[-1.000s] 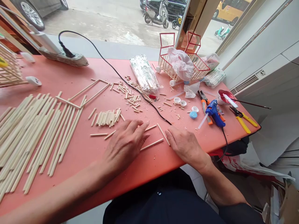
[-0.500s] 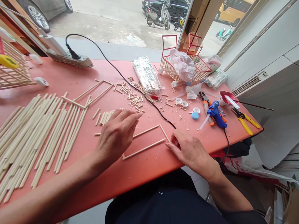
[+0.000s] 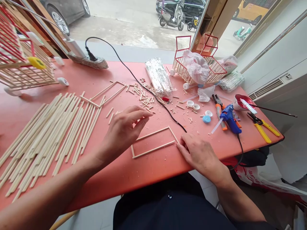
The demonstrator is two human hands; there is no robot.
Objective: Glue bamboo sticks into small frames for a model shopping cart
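Observation:
A rectangular frame of thin wooden sticks [image 3: 153, 147] lies on the pink table in front of me. Its right short stick [image 3: 173, 134] runs to my right hand [image 3: 198, 155], whose curled fingers and thumb close on the lower end. A small gap shows between that end and the lower long stick. My left hand [image 3: 127, 127] hovers over the frame's left end, fingers bent and thumb apart, with nothing visible in it. It covers part of the frame's upper left corner. Behind it lies another stick frame [image 3: 107, 92].
Many long sticks [image 3: 48, 137] lie at left, with short cut pieces [image 3: 144, 95] farther back. A black cord [image 3: 134, 78] crosses the table. To the right are a blue glue gun [image 3: 229, 118], pliers [image 3: 263, 127] and a cup [image 3: 240, 102]. Stick-built carts [image 3: 28, 73] stand at both sides.
The view has swung left, so the table things appear farther right. My left thumb has spread from the fingers, baring more of the frame's left end. My right hand stays at the short stick.

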